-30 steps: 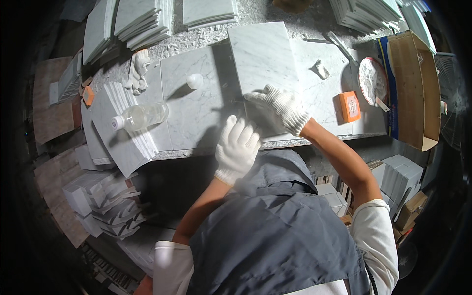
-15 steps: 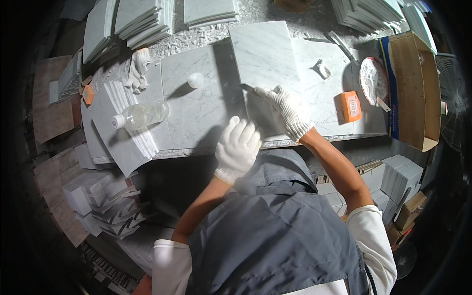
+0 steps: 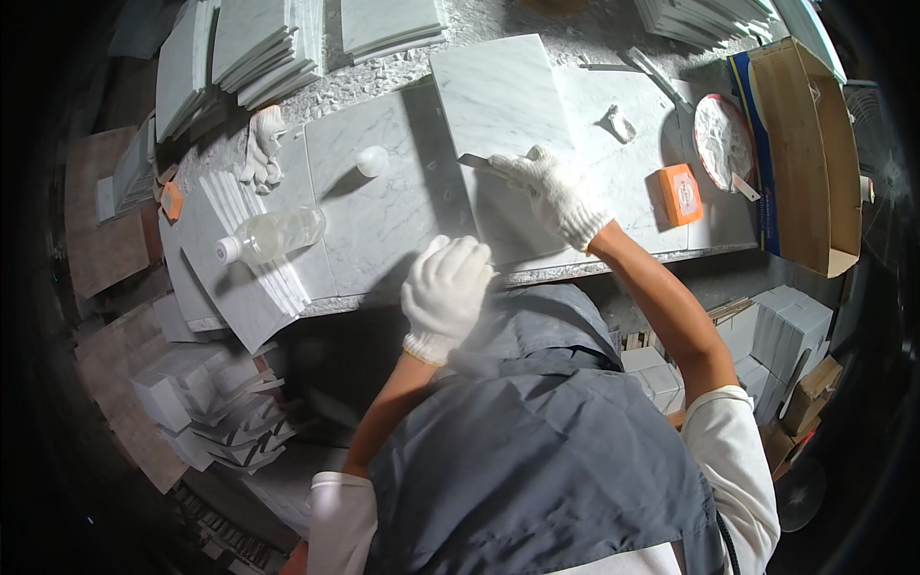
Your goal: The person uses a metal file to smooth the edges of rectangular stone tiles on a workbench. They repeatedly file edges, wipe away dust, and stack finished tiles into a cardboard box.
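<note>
A marble tile [image 3: 503, 96], white with grey veins, lies on the bench in front of me, over flat pale slabs [image 3: 379, 230]. My right hand [image 3: 561, 196], in a white knit glove, is closed around a thin, dark, flat blade-like tool [image 3: 476, 162] over the tile's near part. The blade's tip points left, by the tile's left edge. Nearer my body, at the bench's front edge, my gloved left hand [image 3: 448, 292] has its fingers curled together. Their tips face away, and whatever they may hold is hidden.
A clear bottle [image 3: 278, 235] lies on tile strips at left, near a white round-topped object [image 3: 372, 161] and a loose glove [image 3: 262, 149]. Rightward are an orange box [image 3: 680, 195], a bowl of white paste [image 3: 721, 139] and a cardboard box [image 3: 800, 158]. Tile stacks [image 3: 268, 48] stand at the back.
My left hand's outstretched fingers have curled in, and the hand sits slightly lower and further left. My right hand keeps its hold on the blade-like tool. The whole view has shifted a little.
</note>
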Available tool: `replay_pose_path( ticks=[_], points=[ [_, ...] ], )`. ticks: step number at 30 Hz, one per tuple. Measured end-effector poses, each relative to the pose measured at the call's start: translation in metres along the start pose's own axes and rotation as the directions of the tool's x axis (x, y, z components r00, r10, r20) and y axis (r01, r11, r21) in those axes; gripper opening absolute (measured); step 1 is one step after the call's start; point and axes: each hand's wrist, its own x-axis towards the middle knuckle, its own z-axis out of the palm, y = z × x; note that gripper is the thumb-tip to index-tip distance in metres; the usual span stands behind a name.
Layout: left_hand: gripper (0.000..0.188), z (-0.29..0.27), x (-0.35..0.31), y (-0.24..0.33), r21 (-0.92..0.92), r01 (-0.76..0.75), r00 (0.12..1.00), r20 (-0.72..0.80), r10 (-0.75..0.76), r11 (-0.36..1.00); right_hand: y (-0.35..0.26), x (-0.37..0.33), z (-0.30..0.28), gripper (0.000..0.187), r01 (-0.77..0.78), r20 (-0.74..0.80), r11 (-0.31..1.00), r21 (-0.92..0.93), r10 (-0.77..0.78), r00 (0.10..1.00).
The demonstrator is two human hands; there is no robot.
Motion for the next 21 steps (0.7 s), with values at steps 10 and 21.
replay_pose_path(
  ticks=[10,21],
  points=[
    [0.033,-0.017,-0.010,0.006,-0.677,0.598,0.632,0.068,-0.772,0.430,-0.020,-0.071,0.027,0.040,-0.148,-0.158,0.796,0.586,0.291,0.944],
    [0.027,-0.028,0.038,0.035,-0.413,0.832,0.543,0.743,-0.392,0.369,-0.015,-0.113,0.020,0.057,-0.158,-0.054,0.897,0.413,0.198,0.979]
  ],
)
